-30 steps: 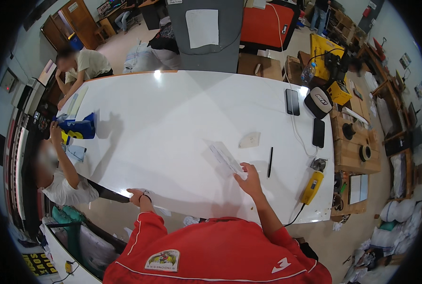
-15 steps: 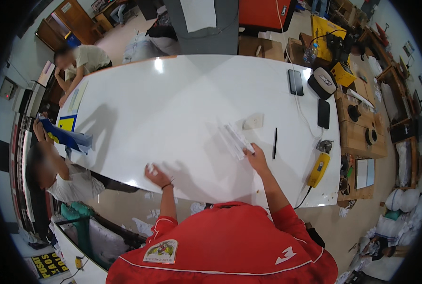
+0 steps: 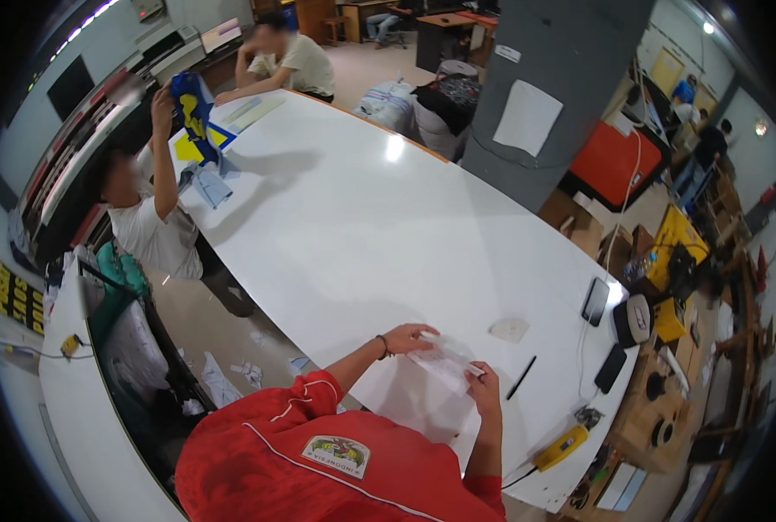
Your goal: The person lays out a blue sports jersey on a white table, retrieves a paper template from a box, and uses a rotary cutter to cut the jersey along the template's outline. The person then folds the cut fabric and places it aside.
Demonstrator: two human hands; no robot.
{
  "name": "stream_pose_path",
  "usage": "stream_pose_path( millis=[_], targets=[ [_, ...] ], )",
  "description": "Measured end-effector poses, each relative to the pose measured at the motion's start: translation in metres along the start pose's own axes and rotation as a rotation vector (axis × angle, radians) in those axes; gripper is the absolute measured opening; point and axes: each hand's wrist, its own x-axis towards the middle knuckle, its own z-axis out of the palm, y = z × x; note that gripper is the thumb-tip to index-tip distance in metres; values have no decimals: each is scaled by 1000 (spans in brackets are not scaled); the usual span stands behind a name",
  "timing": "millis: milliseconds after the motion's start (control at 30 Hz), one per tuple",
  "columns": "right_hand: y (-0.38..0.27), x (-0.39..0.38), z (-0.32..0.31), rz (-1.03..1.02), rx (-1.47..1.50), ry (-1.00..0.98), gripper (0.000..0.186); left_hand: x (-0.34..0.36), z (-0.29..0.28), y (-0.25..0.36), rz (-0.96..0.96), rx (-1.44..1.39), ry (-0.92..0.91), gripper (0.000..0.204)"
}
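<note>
Head view, lower centre: both hands met on a thin, clear plastic sheet (image 3: 444, 367) lying on the white table (image 3: 362, 226). Left hand (image 3: 409, 337) pressed it with fingers spread; right hand (image 3: 483, 387) seemingly pinched its edge. Black pen (image 3: 521, 378) lay just right.
</note>
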Motion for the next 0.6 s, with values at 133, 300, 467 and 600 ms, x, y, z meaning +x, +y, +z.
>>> stream_pose_path(
  millis=[133, 300, 467, 600],
  targets=[
    [9, 2, 1, -36, 7, -24, 15, -19, 12, -24, -13, -19, -27, 37],
    [15, 1, -4, -70, -2, -12, 15, -32, 28, -32, -62, -349, -20, 33],
    [26, 3, -3, -88, 126, -54, 17, -34, 20, -38, -67, -300, -53, 34],
    [33, 5, -11, -55, 90, -72, 21, -39, 13, -40, 9, -223, -88, 35]
  ],
)
